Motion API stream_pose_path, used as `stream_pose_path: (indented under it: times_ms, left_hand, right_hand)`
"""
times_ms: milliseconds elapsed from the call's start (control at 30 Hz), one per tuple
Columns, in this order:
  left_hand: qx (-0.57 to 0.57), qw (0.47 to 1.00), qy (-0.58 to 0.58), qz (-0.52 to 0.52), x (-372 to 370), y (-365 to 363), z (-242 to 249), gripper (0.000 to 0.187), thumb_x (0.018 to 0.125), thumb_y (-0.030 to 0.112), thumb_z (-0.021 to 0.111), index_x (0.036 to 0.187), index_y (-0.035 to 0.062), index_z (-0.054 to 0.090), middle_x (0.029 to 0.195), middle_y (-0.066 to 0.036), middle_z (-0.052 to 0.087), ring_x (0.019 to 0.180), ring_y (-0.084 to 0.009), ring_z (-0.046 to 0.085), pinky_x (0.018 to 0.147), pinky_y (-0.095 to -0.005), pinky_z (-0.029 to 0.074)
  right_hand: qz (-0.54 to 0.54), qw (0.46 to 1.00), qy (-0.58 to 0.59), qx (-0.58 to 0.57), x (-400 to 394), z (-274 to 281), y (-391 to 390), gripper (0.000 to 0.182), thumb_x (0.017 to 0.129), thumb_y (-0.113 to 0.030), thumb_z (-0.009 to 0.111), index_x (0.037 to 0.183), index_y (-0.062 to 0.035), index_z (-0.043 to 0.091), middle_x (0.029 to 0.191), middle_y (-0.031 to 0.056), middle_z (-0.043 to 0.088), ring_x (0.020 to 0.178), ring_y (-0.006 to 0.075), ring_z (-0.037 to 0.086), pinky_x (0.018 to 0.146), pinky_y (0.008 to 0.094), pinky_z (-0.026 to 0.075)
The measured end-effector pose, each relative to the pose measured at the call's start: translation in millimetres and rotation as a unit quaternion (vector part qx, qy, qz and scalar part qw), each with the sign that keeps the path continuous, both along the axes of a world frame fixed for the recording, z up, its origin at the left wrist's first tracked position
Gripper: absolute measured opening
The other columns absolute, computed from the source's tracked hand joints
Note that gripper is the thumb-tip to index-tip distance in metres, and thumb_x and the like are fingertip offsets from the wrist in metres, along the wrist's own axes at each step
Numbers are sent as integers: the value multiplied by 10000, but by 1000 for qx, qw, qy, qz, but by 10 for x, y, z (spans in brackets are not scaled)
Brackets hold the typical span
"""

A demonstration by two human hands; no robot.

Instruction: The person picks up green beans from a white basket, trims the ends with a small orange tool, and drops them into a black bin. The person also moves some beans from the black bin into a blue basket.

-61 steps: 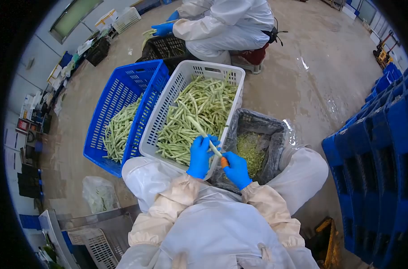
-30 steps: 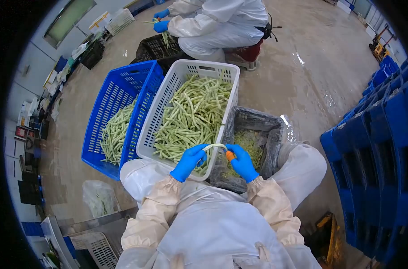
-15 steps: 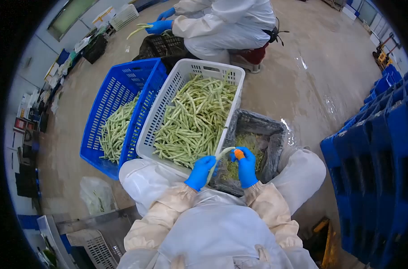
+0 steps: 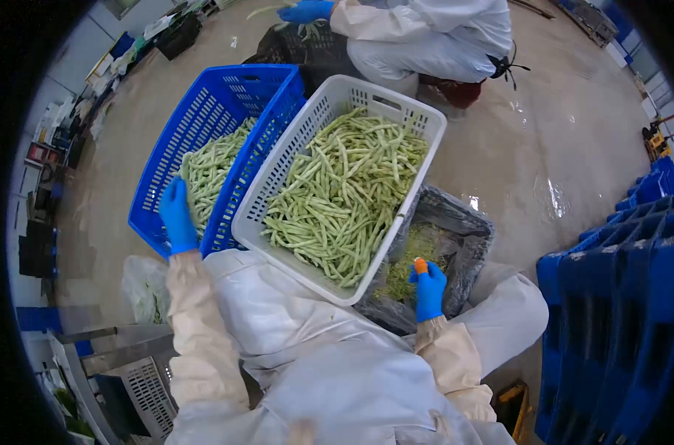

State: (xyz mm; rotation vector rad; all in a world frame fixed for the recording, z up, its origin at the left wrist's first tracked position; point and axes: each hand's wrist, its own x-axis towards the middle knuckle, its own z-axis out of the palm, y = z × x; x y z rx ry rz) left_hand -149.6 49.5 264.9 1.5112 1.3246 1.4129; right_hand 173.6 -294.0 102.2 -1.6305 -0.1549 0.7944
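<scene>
My left hand (image 4: 177, 216), in a blue glove, is at the near left side of the blue basket (image 4: 146, 194). Its fingers reach out against the green beans (image 4: 209, 172) inside, and no bean shows clearly in its grasp. My right hand (image 4: 430, 294), also gloved in blue, hovers above the black-lined bin (image 4: 476, 231). Its fingers are curled in, with an orange cover (image 4: 421, 265) at one fingertip; I see no bean there. Green trimmings (image 4: 401, 280) lie in that bin. Between my hands stands a white basket (image 4: 248, 222) heaped with green beans (image 4: 344, 196).
Across from me a person (image 4: 426, 44) in white sits low, a blue-gloved hand (image 4: 307, 12) holding beans over a dark crate (image 4: 278, 46). Blue pallets (image 4: 611, 319) are stacked at right. A clear plastic bag (image 4: 146, 289) and a metal frame (image 4: 114, 348) are at left.
My left hand has moved from the bean held in front of me leftward to the blue basket. My right hand stays over the bin, and the view has shifted.
</scene>
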Motion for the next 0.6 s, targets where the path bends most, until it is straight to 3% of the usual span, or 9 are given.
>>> stream_pose_path:
  times_ms: [33, 67, 133, 200, 267, 300, 367, 467, 600]
  left_hand:
    - [143, 968, 200, 58, -171, 229, 25, 250, 856, 191, 528, 989, -7, 601, 822, -59, 589, 727, -172, 551, 647, -314, 452]
    - [140, 967, 204, 60, -155, 350, -36, 250, 856, 191, 528, 989, -7, 601, 822, -59, 589, 727, -172, 551, 647, -314, 452]
    - [144, 937, 319, -7, -68, 564, -226, 245, 848, 147, 529, 1024, -10, 596, 892, -127, 617, 805, -234, 584, 718, -349, 465]
    - [77, 887, 415, -187, 581, 245, -414, 239, 819, 135, 546, 1020, 23, 611, 920, -172, 613, 841, -279, 593, 736, -364, 466]
    - [-86, 833, 392, -380, 821, 218, -1369, 212, 777, 167, 560, 942, 55, 630, 891, -155, 613, 841, -311, 592, 711, -401, 472]
    - [-36, 706, 563, -428, 1082, 89, -1501, 169, 742, 146, 560, 877, 74, 631, 852, -139, 615, 806, -326, 594, 689, -411, 474]
    - [77, 600, 635, -479, 1206, -26, -2214, 124, 693, 130, 573, 796, 100, 635, 800, -110, 614, 770, -312, 586, 664, -434, 457]
    - [143, 532, 700, -454, 1327, -166, -2964, 108, 688, 126, 572, 763, 119, 648, 781, -86, 607, 775, -282, 569, 684, -449, 420]
    - [182, 555, 715, -385, 1408, -354, -3231, 103, 713, 129, 553, 749, 121, 650, 788, -72, 602, 818, -252, 557, 722, -450, 386]
  right_hand:
    - [3, 1000, 4, -3, 17, -73, -8, 76, 810, -69, 572, 788, 0, 596, 659, 25, 553, 583, 104, 512, 535, 245, 425]
    - [-1, 997, -76, -9, 25, -185, -28, 54, 788, -57, 591, 786, -3, 596, 673, 30, 567, 599, 115, 524, 566, 256, 439]
    - [-6, 988, -156, -18, 21, -394, -12, 45, 765, -44, 609, 784, -6, 597, 687, 34, 581, 616, 126, 535, 597, 268, 452]
    - [35, 944, -324, -45, 22, -550, -17, 110, 746, -15, 600, 851, -6, 632, 759, 29, 609, 712, 107, 557, 688, 241, 452]
    - [50, 961, -264, -62, -7, -504, 47, 118, 749, -11, 601, 863, -1, 631, 785, 31, 614, 735, 105, 558, 703, 242, 451]
    - [63, 975, -201, -76, -28, -451, 82, 127, 752, -6, 602, 876, 4, 629, 812, 32, 619, 758, 102, 558, 718, 244, 451]
    - [56, 983, -154, -83, -30, -384, 111, 131, 763, -4, 598, 890, 8, 628, 829, 31, 621, 773, 101, 559, 721, 245, 451]
    - [44, 993, -81, -76, 5, -350, 143, 124, 783, -58, 611, 893, -4, 630, 852, 63, 638, 808, 122, 570, 764, 271, 446]
    - [39, 995, -69, -61, 8, -261, 189, 137, 790, -56, 598, 904, 15, 622, 852, 41, 631, 811, 116, 566, 778, 269, 449]
